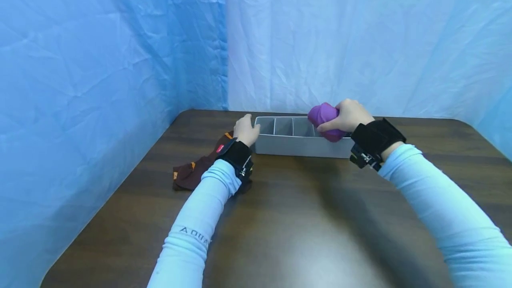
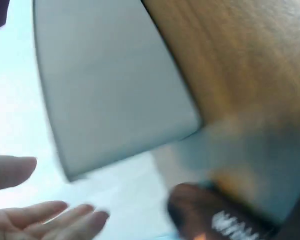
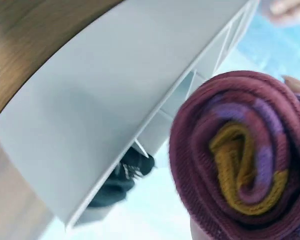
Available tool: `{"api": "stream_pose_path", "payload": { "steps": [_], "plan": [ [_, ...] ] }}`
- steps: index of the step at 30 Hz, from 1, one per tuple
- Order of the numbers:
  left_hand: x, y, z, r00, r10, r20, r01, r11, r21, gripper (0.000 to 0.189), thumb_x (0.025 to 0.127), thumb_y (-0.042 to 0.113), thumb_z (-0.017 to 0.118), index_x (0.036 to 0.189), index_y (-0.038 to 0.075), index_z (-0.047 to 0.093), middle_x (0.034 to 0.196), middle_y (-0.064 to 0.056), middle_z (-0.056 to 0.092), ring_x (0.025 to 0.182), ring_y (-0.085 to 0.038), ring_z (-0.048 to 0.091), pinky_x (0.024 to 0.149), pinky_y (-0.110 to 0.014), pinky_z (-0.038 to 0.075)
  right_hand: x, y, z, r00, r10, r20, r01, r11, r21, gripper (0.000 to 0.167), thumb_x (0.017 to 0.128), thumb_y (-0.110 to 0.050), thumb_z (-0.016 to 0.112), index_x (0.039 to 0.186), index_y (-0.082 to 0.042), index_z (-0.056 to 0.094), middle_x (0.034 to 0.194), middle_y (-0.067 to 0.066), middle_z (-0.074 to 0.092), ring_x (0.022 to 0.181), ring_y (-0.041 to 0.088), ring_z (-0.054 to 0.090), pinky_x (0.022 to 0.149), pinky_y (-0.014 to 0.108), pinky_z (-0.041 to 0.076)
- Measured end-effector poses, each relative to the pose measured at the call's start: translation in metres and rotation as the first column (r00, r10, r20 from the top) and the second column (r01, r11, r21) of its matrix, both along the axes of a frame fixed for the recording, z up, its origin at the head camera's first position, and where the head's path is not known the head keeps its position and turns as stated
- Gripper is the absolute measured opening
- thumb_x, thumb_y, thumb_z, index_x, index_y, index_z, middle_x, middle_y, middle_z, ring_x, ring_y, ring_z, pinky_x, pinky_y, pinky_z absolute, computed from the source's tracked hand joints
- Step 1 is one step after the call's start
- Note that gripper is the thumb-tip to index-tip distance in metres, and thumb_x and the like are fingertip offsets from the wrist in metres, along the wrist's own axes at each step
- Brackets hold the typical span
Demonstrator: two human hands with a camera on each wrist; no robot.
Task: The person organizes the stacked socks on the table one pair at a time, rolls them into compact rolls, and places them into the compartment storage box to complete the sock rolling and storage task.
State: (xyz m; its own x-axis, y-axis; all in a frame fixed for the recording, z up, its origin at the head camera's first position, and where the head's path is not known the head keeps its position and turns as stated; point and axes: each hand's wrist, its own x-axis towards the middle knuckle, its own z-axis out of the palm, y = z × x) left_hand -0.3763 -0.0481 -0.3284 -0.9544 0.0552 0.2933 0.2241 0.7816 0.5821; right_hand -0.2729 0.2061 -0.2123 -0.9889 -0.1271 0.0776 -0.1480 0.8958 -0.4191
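Observation:
My right hand (image 1: pixel 352 115) grips a rolled purple sock (image 1: pixel 323 115) just above the right part of a grey divided box (image 1: pixel 296 146). In the right wrist view the roll's spiral end shows purple, lilac and mustard layers. My left hand (image 1: pixel 246 130) is by the box's left end, its thumb spread from its fingers, holding nothing. To its left, partly behind that forearm, lie dark brown socks (image 1: pixel 194 172) with orange patches and a small red label. A dark green rolled item with pale marks (image 3: pixel 115 185) sits in a compartment at the box's right end.
The box stands near the far edge of a dark wooden table (image 1: pixel 288 217). Its left compartments (image 1: pixel 284 126) show bare walls. Blue sheeting (image 1: pixel 112 57) hangs behind the table and along its left side.

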Motion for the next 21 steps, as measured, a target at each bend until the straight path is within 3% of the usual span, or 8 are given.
{"api": "stream_pose_path", "payload": {
  "steps": [3,4,7,11,14,16,18,21],
  "plan": [
    [-0.07,-0.018,-0.066,1.0,0.009,0.029,-0.01,0.998,0.057,0.045,0.084,0.041,0.045,0.117,0.011,0.051,0.11,-0.008,0.057,0.097,-0.021,0.054,0.075,-0.032,0.044,-0.008,0.0,-0.002,0.998,-0.053,0.026,0.054,0.997,-0.054,0.06,0.067,-0.046,0.065,0.091,0.008,0.057,0.081,0.02,0.062,0.065,0.022,0.057,0.056,0.031,0.048],
    [-0.078,-0.021,-0.074,0.998,-0.001,0.064,-0.005,0.996,0.092,0.041,0.084,0.041,0.046,0.111,0.011,0.056,0.103,-0.008,0.06,0.09,-0.02,0.056,0.07,-0.031,0.044,-0.01,0.0,-0.003,0.997,-0.07,0.03,0.071,0.996,-0.062,0.06,0.068,-0.047,0.064,0.09,0.008,0.058,0.079,0.019,0.062,0.064,0.021,0.056,0.055,0.029,0.047],
    [-0.061,-0.022,-0.064,0.99,-0.083,0.11,0.057,0.974,0.221,0.024,0.084,0.029,0.049,0.085,0.01,0.065,0.075,-0.004,0.061,0.064,-0.013,0.055,0.055,-0.026,0.04,-0.015,-0.002,-0.007,0.993,-0.114,0.04,0.117,0.99,-0.084,0.061,0.069,-0.049,0.062,0.089,0.008,0.057,0.075,0.017,0.061,0.062,0.02,0.053,0.053,0.028,0.045],
    [0.017,-0.009,0.006,0.959,-0.12,0.258,0.035,0.95,0.311,0.018,0.082,0.01,0.049,0.079,0.003,0.065,0.08,-0.007,0.063,0.064,-0.014,0.06,0.059,-0.024,0.047,-0.015,0.0,-0.008,0.984,-0.175,0.041,0.177,0.982,-0.067,0.061,0.07,-0.047,0.061,0.094,0.009,0.053,0.083,0.021,0.058,0.066,0.024,0.052,0.055,0.029,0.043],
    [0.047,-0.002,0.036,0.929,-0.104,0.354,-0.01,0.952,0.305,0.018,0.081,0.005,0.051,0.091,-0.001,0.065,0.101,-0.012,0.062,0.082,-0.02,0.063,0.071,-0.028,0.049,-0.014,0.003,-0.007,0.978,-0.206,0.035,0.207,0.978,-0.027,0.062,0.069,-0.045,0.062,0.096,0.009,0.05,0.087,0.024,0.056,0.07,0.027,0.051,0.057,0.031,0.043],
    [0.043,-0.001,0.034,0.92,-0.112,0.375,-0.011,0.95,0.311,0.018,0.08,0.005,0.053,0.092,0.0,0.065,0.101,-0.012,0.062,0.082,-0.02,0.063,0.071,-0.028,0.05,-0.015,0.005,-0.007,0.975,-0.22,0.035,0.221,0.975,-0.007,0.062,0.069,-0.045,0.063,0.094,0.01,0.049,0.087,0.024,0.054,0.07,0.027,0.05,0.057,0.031,0.042],
    [0.017,-0.004,0.012,0.932,-0.167,0.321,0.044,0.933,0.358,0.014,0.076,0.006,0.056,0.084,0.003,0.067,0.091,-0.01,0.063,0.071,-0.018,0.064,0.062,-0.025,0.05,-0.015,0.006,-0.007,0.971,-0.236,0.036,0.235,0.972,0.009,0.06,0.068,-0.045,0.063,0.091,0.009,0.05,0.083,0.022,0.053,0.069,0.026,0.048,0.056,0.031,0.041],
    [0.0,-0.002,-0.002,0.924,-0.185,0.336,0.047,0.923,0.381,0.012,0.076,0.008,0.059,0.083,0.005,0.068,0.091,-0.007,0.063,0.071,-0.017,0.064,0.061,-0.026,0.05,-0.016,0.005,-0.009,0.968,-0.251,0.021,0.25,0.968,0.026,0.055,0.067,-0.042,0.064,0.087,0.007,0.051,0.08,0.02,0.053,0.068,0.026,0.047,0.056,0.032,0.04]
  ]
}}
